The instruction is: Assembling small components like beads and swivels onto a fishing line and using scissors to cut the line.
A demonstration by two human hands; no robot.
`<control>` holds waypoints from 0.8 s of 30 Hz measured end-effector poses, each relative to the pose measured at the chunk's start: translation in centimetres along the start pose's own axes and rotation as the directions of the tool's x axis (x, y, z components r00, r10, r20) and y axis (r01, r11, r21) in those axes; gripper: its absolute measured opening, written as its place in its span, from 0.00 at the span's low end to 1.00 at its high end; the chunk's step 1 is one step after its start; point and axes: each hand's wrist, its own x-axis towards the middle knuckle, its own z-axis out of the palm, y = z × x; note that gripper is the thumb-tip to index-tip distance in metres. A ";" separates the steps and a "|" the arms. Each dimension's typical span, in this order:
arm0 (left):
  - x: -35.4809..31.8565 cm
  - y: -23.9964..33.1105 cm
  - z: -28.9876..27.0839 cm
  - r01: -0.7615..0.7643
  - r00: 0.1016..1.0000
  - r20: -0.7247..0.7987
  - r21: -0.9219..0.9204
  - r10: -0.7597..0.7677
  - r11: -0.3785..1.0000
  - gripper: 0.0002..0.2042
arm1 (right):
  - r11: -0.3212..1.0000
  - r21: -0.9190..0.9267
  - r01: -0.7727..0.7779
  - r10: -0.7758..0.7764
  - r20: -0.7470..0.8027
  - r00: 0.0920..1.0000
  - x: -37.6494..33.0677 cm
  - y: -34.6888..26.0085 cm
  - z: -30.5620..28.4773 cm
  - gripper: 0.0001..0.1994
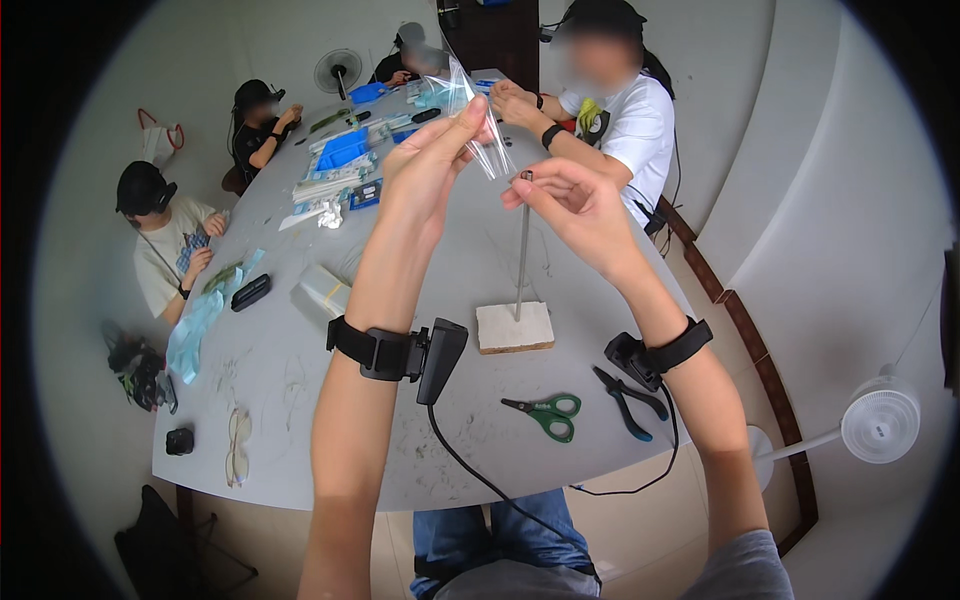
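taking the one white block (515,328) as the clock's centre, twelve pointing away from the person, one pair of eyeglasses (238,432) lies near the close edge of the grey table (330,450) at eight o'clock, one pair of green-handled scissors (542,408) at five and one pair of dark pliers (614,387) at four. one slim metal rod (524,250) rises from the block, nearly upright. two hands are raised in front, each forearm wearing one black strap: the right hand (578,205), at one o'clock, has thumb and forefinger drawn together at the rod's top, though i cannot tell whether they pinch it or some small piece there. the left hand (440,140), at eleven, pinches one clear bag (488,135) between thumb and fingers, held in the air just short of twelve. the bag is glossy and see-through, creased in bright streaks, one corner peaking upward and its lower end near the right fingertips. beyond, one black case (251,292) lies at nine, a blue tray (345,150) between ten and eleven. four co-workers sit around, three from nine to eleven, one at one. one grey fan (338,72) stands farthest, near eleven.
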 end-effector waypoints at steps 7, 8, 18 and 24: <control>0.9 -0.3 0.8 0.018 0.997 0.069 0.055 -0.022 0.998 0.16 | 1.000 0.019 0.003 -0.003 -0.014 1.000 0.1 -0.2 0.2 0.05; 1.0 -0.4 0.9 0.019 0.997 0.071 0.054 -0.022 0.998 0.16 | 1.000 0.017 -0.003 0.003 -0.014 1.000 0.1 -0.3 0.1 0.05; 0.9 -0.5 1.3 -0.040 0.990 0.139 0.168 0.016 0.985 0.15 | 0.999 0.036 -0.006 0.006 -0.008 1.000 0.0 -0.2 -0.2 0.05; 0.0 -1.0 0.2 -0.097 0.968 0.251 0.292 0.021 0.951 0.14 | 0.968 -0.219 -0.120 0.146 0.105 0.984 -1.0 -0.3 -2.1 0.16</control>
